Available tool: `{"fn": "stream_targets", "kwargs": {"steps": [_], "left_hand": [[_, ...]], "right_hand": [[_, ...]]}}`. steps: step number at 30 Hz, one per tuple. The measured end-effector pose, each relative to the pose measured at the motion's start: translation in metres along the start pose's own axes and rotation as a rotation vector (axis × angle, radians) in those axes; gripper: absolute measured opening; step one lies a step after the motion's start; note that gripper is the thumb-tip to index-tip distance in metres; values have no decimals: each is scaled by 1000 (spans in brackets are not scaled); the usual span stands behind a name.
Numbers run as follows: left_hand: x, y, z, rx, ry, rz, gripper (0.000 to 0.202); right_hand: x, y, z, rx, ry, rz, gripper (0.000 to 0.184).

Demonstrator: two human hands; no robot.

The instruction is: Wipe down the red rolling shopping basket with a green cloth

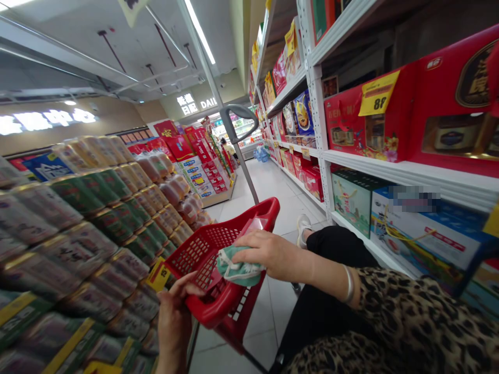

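Note:
A red plastic basket (212, 311) with perforated walls tilts in front of my legs, part of a small shopping trolley. My left hand (177, 304) has its fingers curled over the near left corner of the basket's rim. In my right hand (268, 254) is a bunched green-and-white cloth (237, 270), pressed against the right part of the rim. The fingers lie over the cloth and hide some of it. Past the far rim rises the trolley's grey pole (247, 176), with a grey loop handle (237, 122) on it.
Stacked multipacks of cans (89, 239) line the left side, with a yellow price tag (159, 274) close to my left hand. White shelves (322, 135) with red gift boxes (370, 114) run along the right. A tiled aisle (253, 182) leads away between them.

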State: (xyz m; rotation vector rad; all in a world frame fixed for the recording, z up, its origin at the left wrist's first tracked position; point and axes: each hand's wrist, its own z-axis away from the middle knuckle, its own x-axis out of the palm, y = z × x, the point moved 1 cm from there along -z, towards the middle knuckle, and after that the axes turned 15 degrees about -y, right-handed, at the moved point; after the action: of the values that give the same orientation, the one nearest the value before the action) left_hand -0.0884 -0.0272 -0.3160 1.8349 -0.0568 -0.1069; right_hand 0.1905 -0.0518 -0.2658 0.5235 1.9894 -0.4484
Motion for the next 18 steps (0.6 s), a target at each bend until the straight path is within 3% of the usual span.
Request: {"fn": "stream_targets", "kwargs": {"steps": [4, 7, 10, 12, 15, 18], "left_hand": [[-17, 0, -8, -11, -14, 26, 86], [-31, -2, -22, -65, -61, 42, 92], [-33, 9, -33, -178, -126, 12, 93], [-24, 25, -35, -163, -50, -11, 84], [3, 59, -29, 19, 124, 72, 65], [37, 89, -25, 86, 102, 318, 47]], "right_hand": [[-3, 24, 5, 62, 31, -37, 44], [-6, 62, 15, 208, 92, -107, 54], [-13, 104, 24, 369, 106, -154, 61], [-19, 122, 24, 408, 70, -158, 61], [-22, 131, 20, 428, -1, -137, 56], [-19, 126, 18, 472, 0, -104, 50]]}}
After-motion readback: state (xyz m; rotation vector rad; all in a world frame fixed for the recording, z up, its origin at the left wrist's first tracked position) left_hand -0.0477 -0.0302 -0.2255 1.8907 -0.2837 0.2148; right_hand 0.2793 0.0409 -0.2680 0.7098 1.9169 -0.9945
